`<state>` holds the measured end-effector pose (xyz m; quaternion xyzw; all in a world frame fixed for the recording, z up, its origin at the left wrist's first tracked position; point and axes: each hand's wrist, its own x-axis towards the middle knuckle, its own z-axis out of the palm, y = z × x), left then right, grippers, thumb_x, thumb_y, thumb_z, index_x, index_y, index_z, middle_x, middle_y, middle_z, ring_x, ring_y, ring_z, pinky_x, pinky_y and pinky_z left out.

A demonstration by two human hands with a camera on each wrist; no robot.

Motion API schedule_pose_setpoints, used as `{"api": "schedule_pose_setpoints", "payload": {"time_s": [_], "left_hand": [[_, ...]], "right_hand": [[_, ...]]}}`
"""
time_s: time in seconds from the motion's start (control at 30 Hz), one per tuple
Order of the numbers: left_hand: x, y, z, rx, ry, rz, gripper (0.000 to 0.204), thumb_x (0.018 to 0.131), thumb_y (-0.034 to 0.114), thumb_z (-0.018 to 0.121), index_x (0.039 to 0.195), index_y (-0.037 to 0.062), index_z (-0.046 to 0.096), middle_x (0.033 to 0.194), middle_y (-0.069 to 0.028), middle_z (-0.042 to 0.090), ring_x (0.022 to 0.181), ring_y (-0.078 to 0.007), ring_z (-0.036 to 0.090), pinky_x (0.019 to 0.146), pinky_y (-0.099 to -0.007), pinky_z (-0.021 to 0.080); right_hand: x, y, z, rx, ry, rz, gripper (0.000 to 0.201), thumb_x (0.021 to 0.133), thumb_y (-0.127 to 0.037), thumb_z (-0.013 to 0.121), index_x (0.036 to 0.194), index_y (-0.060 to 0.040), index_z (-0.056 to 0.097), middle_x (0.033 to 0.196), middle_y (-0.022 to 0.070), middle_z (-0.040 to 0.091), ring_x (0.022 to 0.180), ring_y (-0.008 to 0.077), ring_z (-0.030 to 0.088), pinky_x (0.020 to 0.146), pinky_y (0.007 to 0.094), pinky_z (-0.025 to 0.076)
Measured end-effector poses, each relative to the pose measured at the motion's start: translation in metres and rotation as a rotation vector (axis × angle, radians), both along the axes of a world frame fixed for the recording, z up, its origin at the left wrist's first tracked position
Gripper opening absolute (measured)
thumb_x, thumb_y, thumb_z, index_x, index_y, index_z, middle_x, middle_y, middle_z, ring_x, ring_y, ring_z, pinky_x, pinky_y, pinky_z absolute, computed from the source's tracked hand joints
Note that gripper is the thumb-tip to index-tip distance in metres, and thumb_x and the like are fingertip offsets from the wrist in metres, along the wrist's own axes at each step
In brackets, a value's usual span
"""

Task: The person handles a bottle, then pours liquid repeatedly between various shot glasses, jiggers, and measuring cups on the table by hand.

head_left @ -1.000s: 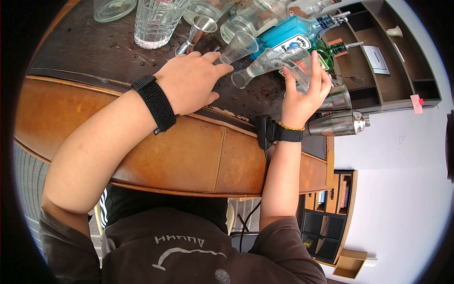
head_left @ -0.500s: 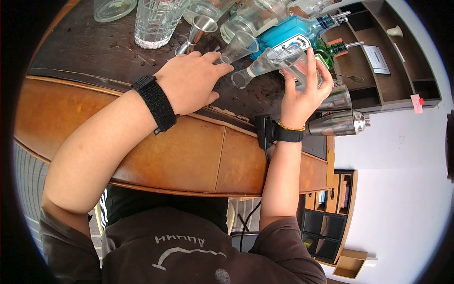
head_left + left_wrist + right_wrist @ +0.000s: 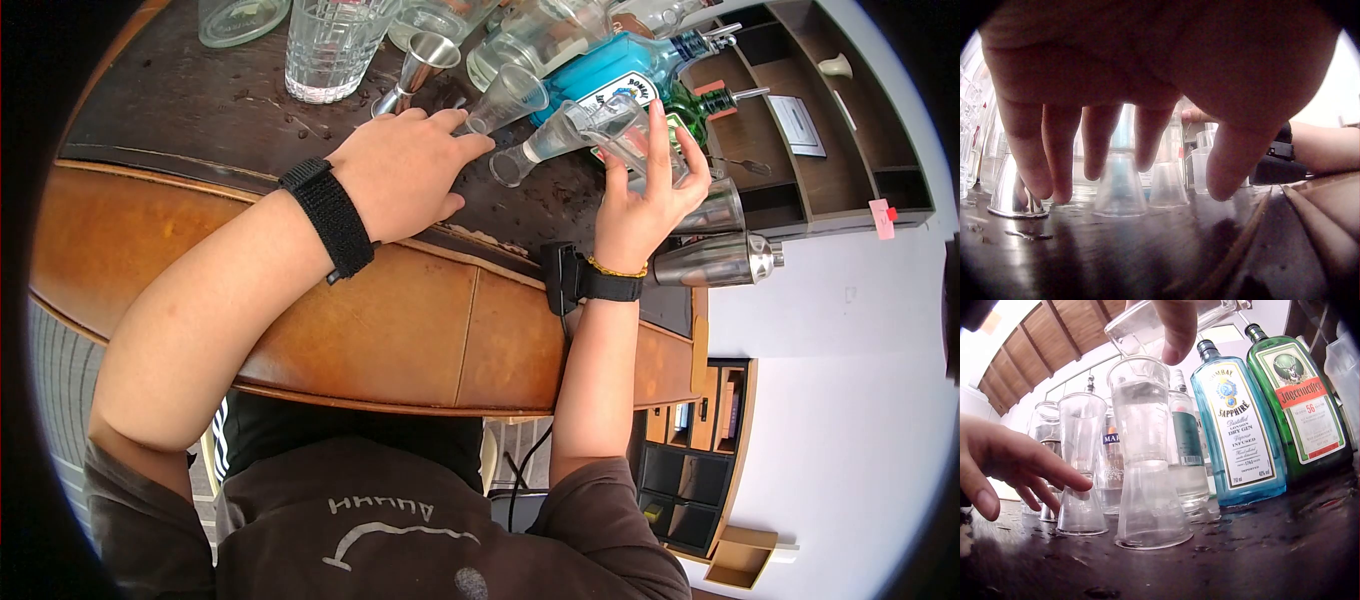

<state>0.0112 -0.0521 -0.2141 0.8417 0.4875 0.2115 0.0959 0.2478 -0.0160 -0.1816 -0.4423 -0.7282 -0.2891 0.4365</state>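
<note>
My right hand [image 3: 645, 205] grips a small clear glass [image 3: 1138, 330] between thumb and fingers. The glass is tipped, its lip right over the mouth of a clear plastic double-ended jigger [image 3: 1141, 434]. That jigger stands upright, clear liquid showing in its upper cup. Beside it is a second clear plastic jigger [image 3: 507, 100]. My left hand [image 3: 405, 175] is low over the tabletop, palm down, fingers extended and holding nothing. Its fingertips are close to the second jigger and a steel jigger [image 3: 1013, 190].
Behind the jiggers stand a blue gin bottle [image 3: 1238, 434], a green bottle [image 3: 1300, 406] and other clear bottles. A cut-glass tumbler [image 3: 328, 60] is at the far left. Steel shakers [image 3: 710, 262] stand right of my right hand. Wet spots mark the dark tabletop [image 3: 200, 120].
The glass in my right hand has shifted slightly down toward the jigger, and the fingers have spread a little and moved right. My left hand has stayed still.
</note>
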Motion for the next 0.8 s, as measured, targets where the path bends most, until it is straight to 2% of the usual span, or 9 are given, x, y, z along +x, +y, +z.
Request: {"api": "schedule_pose_setpoints", "payload": {"time_s": [0.4, 0.47, 0.5, 0.57, 0.6, 0.67, 0.7, 0.77, 0.8], "left_hand": [[0.000, 0.000, -0.001, 0.004, -0.005, 0.001, 0.058, 0.082, 0.021, 0.072, 0.135, 0.0122, 0.051, 0.139, -0.0169, 0.050, 0.118, -0.0343, 0.057, 0.104, -0.0425, 0.044], [0.000, 0.001, -0.001, 0.010, -0.004, -0.002, 0.058, 0.082, 0.021, 0.072, 0.135, 0.0122, 0.052, 0.138, -0.0169, 0.050, 0.117, -0.0344, 0.057, 0.104, -0.0423, 0.044], [0.000, 0.001, -0.001, 0.015, -0.009, -0.005, 0.058, 0.082, 0.021, 0.073, 0.135, 0.0124, 0.052, 0.138, -0.0169, 0.051, 0.116, -0.0345, 0.057, 0.103, -0.0422, 0.045], [0.000, 0.001, -0.003, 0.022, -0.010, -0.010, 0.058, 0.081, 0.021, 0.073, 0.135, 0.0126, 0.052, 0.137, -0.0169, 0.051, 0.115, -0.0346, 0.058, 0.102, -0.0421, 0.045], [0.000, 0.001, -0.003, 0.025, -0.012, -0.007, 0.058, 0.081, 0.021, 0.073, 0.135, 0.0129, 0.052, 0.137, -0.0168, 0.051, 0.115, -0.0348, 0.058, 0.101, -0.0423, 0.046], [-0.001, 0.001, -0.003, 0.031, -0.007, -0.008, 0.058, 0.081, 0.021, 0.073, 0.134, 0.0131, 0.052, 0.137, -0.0168, 0.051, 0.114, -0.0350, 0.058, 0.100, -0.0424, 0.046], [-0.001, 0.001, -0.002, 0.031, -0.010, -0.005, 0.058, 0.081, 0.021, 0.073, 0.135, 0.0134, 0.052, 0.137, -0.0168, 0.052, 0.114, -0.0352, 0.058, 0.099, -0.0426, 0.047], [-0.001, 0.000, -0.002, 0.034, -0.002, -0.007, 0.058, 0.081, 0.021, 0.073, 0.135, 0.0137, 0.052, 0.137, -0.0168, 0.052, 0.114, -0.0354, 0.058, 0.099, -0.0428, 0.047], [-0.002, 0.000, -0.003, 0.051, -0.013, -0.008, 0.058, 0.081, 0.021, 0.073, 0.135, 0.0138, 0.052, 0.137, -0.0169, 0.052, 0.114, -0.0356, 0.058, 0.099, -0.0429, 0.047]], "right_hand": [[0.000, 0.001, 0.000, 0.035, -0.014, -0.016, 0.076, 0.063, -0.001, 0.083, 0.132, -0.0273, 0.062, 0.123, 0.0108, 0.050, 0.116, 0.0279, 0.047, 0.100, 0.0402, 0.040], [0.000, 0.003, -0.001, -0.027, 0.152, 0.096, 0.072, 0.068, -0.005, 0.084, 0.132, -0.0275, 0.061, 0.125, 0.0111, 0.047, 0.111, 0.0277, 0.047, 0.095, 0.0392, 0.042], [0.002, 0.004, -0.002, -0.025, 0.155, 0.095, 0.072, 0.068, -0.005, 0.084, 0.132, -0.0275, 0.061, 0.125, 0.0111, 0.047, 0.111, 0.0277, 0.047, 0.095, 0.0392, 0.042], [0.008, 0.007, -0.004, -0.045, 0.265, 0.097, 0.071, 0.069, -0.010, 0.086, 0.134, -0.0148, 0.057, 0.121, 0.0121, 0.047, 0.108, 0.0279, 0.050, 0.093, 0.0391, 0.044], [0.012, 0.009, -0.006, -0.042, 0.269, 0.094, 0.071, 0.069, -0.010, 0.086, 0.134, -0.0148, 0.057, 0.121, 0.0121, 0.047, 0.108, 0.0279, 0.050, 0.093, 0.0391, 0.044], [0.017, 0.014, -0.008, 0.005, 0.290, 0.078, 0.073, 0.069, -0.013, 0.088, 0.130, -0.0034, 0.049, 0.119, 0.0140, 0.047, 0.104, 0.0281, 0.053, 0.090, 0.0397, 0.045], [0.017, 0.016, -0.009, 0.010, 0.296, 0.075, 0.073, 0.069, -0.013, 0.088, 0.130, -0.0034, 0.049, 0.119, 0.0140, 0.047, 0.104, 0.0281, 0.053, 0.090, 0.0397, 0.045], [0.017, 0.016, -0.012, -0.205, 0.632, 0.218, 0.073, 0.073, -0.015, 0.087, 0.126, 0.0000, 0.039, 0.117, 0.0161, 0.046, 0.102, 0.0252, 0.052, 0.087, 0.0388, 0.046], [0.018, 0.016, -0.013, -0.199, 0.641, 0.215, 0.073, 0.073, -0.015, 0.087, 0.126, 0.0000, 0.039, 0.117, 0.0161, 0.046, 0.102, 0.0252, 0.052, 0.087, 0.0388, 0.046]]}}
